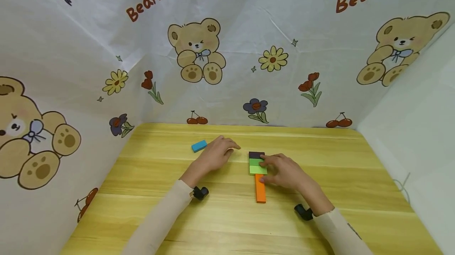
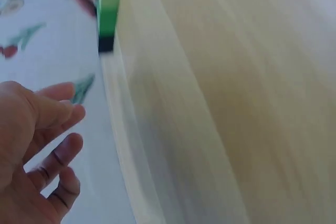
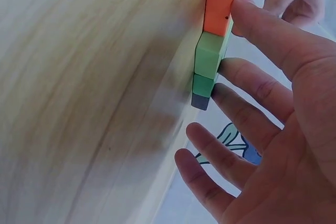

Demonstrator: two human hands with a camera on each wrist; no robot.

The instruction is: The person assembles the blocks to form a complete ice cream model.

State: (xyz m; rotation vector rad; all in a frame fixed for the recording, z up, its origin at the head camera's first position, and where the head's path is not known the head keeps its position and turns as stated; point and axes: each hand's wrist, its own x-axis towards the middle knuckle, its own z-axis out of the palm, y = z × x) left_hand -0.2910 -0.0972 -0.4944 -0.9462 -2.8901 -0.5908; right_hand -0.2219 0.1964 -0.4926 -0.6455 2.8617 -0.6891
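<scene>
Three blocks lie side by side on the table: a dark one (image 1: 254,155), a green one (image 1: 254,162) and a light green one (image 1: 256,170). From the light green block's near side an orange block (image 1: 260,192) runs lengthwise toward the person. My right hand (image 1: 286,171) rests its fingertips on this row; in the right wrist view the thumb touches the orange block and two loosely straight fingers reach the green ones. My left hand (image 1: 217,154) holds nothing, fingers relaxed, between the row and a blue block (image 1: 198,146) that lies beside it.
The wooden table (image 1: 220,223) ends at the back against a white cloth (image 1: 234,101) printed with bears and flowers. A white surface (image 1: 419,128) borders the right side. Black wrist cameras sit at the left wrist (image 1: 200,193) and the right wrist (image 1: 303,212).
</scene>
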